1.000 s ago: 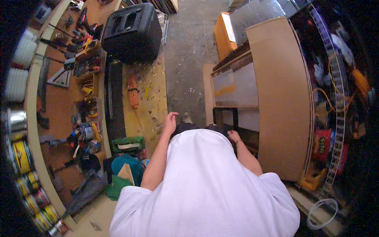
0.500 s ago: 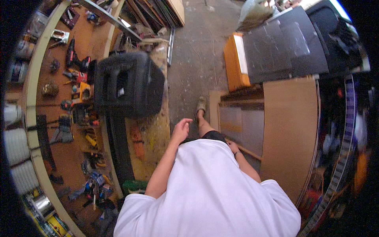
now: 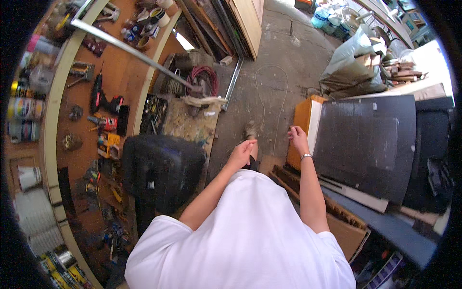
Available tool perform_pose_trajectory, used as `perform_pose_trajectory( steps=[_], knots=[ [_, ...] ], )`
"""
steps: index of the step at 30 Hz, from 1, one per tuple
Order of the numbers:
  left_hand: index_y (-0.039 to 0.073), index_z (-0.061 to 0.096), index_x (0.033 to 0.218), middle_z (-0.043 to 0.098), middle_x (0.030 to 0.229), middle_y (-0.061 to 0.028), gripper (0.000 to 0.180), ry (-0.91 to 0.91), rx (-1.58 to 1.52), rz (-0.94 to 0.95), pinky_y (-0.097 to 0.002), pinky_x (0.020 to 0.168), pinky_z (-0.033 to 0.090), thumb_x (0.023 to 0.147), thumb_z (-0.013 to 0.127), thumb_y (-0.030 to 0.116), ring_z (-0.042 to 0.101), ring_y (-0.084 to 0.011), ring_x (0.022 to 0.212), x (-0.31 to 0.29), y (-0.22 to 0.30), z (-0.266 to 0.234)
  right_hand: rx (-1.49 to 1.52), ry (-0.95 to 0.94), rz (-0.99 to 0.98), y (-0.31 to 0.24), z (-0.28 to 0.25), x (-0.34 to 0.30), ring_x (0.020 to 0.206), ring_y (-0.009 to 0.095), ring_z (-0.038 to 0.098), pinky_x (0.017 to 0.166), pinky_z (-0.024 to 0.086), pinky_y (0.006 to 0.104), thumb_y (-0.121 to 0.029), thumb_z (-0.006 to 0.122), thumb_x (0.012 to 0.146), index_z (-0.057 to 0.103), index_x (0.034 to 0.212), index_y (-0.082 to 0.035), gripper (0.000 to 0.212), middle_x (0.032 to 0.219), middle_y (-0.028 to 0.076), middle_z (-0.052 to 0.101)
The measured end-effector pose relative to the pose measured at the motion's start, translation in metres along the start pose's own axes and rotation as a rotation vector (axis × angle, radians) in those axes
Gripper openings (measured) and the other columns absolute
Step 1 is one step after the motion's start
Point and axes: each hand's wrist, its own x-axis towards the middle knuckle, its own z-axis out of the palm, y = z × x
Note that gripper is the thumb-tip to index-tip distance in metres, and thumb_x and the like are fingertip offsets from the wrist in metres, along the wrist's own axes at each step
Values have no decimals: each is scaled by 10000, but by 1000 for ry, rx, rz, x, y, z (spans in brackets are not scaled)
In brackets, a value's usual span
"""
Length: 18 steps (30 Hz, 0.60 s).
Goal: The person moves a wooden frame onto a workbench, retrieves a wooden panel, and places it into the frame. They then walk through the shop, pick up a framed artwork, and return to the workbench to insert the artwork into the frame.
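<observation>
My left hand (image 3: 241, 153) hangs in front of my waist, its fingers loosely bent and nothing seen in it. My right hand (image 3: 298, 138), with a metal band at the wrist, is held out to the right, fingers half curled and apart, also with nothing seen in it. It is nearest to an orange-brown wooden box (image 3: 299, 119) with a white edge; whether they touch I cannot tell. Left of my left arm sits a black hard plastic case (image 3: 163, 168), a little blurred. One foot in a shoe (image 3: 252, 130) shows on the floor ahead.
On the left runs a wooden workbench (image 3: 79, 144) with a cordless drill (image 3: 103, 98) and several other tools. A metal bar (image 3: 130, 50) crosses above it. Right of me lies a large dark panel (image 3: 365, 144). Stuffed sacks (image 3: 353, 65) stand ahead on the concrete floor (image 3: 276, 48).
I have moved forward and the view has shifted: the case and box sit lower, and more floor shows. My right hand has risen from beside my hip; my left fingers have curled in.
</observation>
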Motion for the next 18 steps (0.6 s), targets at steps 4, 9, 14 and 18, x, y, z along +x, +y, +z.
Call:
perform_pose_trajectory(
  steps=[4, 9, 14, 18],
  knots=[
    [63, 611, 1140, 592, 700, -52, 265, -16, 44, 19, -305, 587, 490, 985, 405, 120, 585, -123, 617, 105, 6, 4, -212, -16, 21, 15, -31, 54, 771, 161, 624, 680, 508, 306, -314, 518, 989, 587, 1097, 22, 360, 874, 88, 655],
    [64, 623, 1139, 493, 582, 1, 278, -47, 199, 115, -273, 503, 449, 985, 392, 76, 491, -89, 503, 232, 77, -12, -299, -113, 712, 88, -70, 33, 689, 276, 652, 627, 517, 416, -400, 496, 958, 647, 974, -7, 421, 720, 135, 651],
    [99, 607, 1231, 506, 562, -15, 324, -53, 179, 94, -293, 466, 457, 993, 387, 96, 520, -105, 439, 333, 167, -43, -501, -197, 557, 105, -105, 30, 965, 375, 649, 855, 489, 427, -371, 520, 936, 663, 1022, 57, 460, 998, 251, 678],
    [110, 577, 1288, 543, 583, -32, 345, -38, 126, 37, -292, 465, 468, 993, 398, 102, 535, -114, 431, 393, 217, -61, -438, -114, 543, 94, -108, 97, 989, 370, 639, 857, 490, 414, -340, 511, 939, 661, 1039, 60, 439, 1034, 265, 665]
  ],
)
